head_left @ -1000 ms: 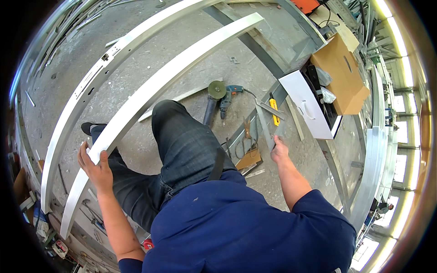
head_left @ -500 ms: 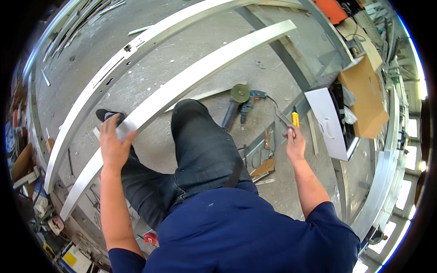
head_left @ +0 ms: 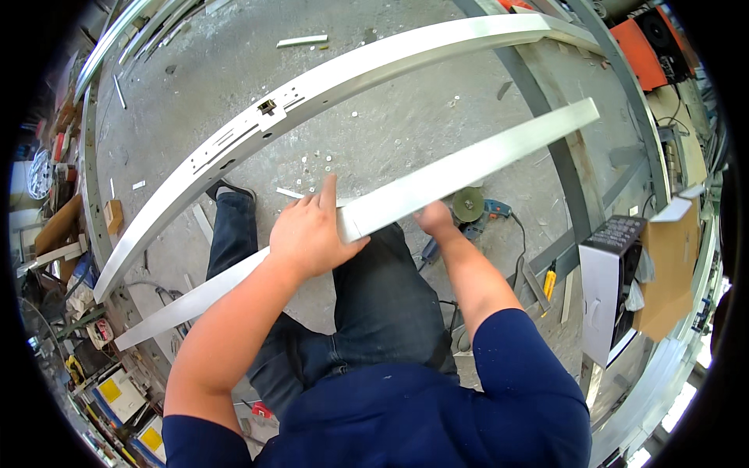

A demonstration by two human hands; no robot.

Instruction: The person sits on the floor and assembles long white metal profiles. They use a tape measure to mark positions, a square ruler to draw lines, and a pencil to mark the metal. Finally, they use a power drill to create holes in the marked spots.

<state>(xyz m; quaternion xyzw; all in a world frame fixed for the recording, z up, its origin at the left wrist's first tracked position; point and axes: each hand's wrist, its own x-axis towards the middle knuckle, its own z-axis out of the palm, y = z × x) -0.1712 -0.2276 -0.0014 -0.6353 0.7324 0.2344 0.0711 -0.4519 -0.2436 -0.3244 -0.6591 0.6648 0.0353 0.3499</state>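
The left hand [head_left: 308, 234] lies across the white bar [head_left: 468, 170], holding it with the thumb on the near edge and the fingers over the far edge. To its right, the right hand [head_left: 434, 218] meets the bar's near edge from below; its fingers are hidden there, so I cannot tell whether they grip. The left is the hand more fully on the bar, whose long axis slants from lower left, beneath the left forearm, to a free end at upper right, with more length beyond the hands than I can judge fairly through this curved lens. Under the bar's near side, by the right forearm, sit an angle grinder [head_left: 468, 204] and a drill [head_left: 497, 207]. Beyond its far edge a slotted white beam [head_left: 343, 69] arches over the grey, littered floor [head_left: 367, 105]. Right of the bar and nearer the person are a yellow knife [head_left: 550, 282] and an open carton [head_left: 605, 300]; past its upper-right end stands an orange machine [head_left: 636, 51].
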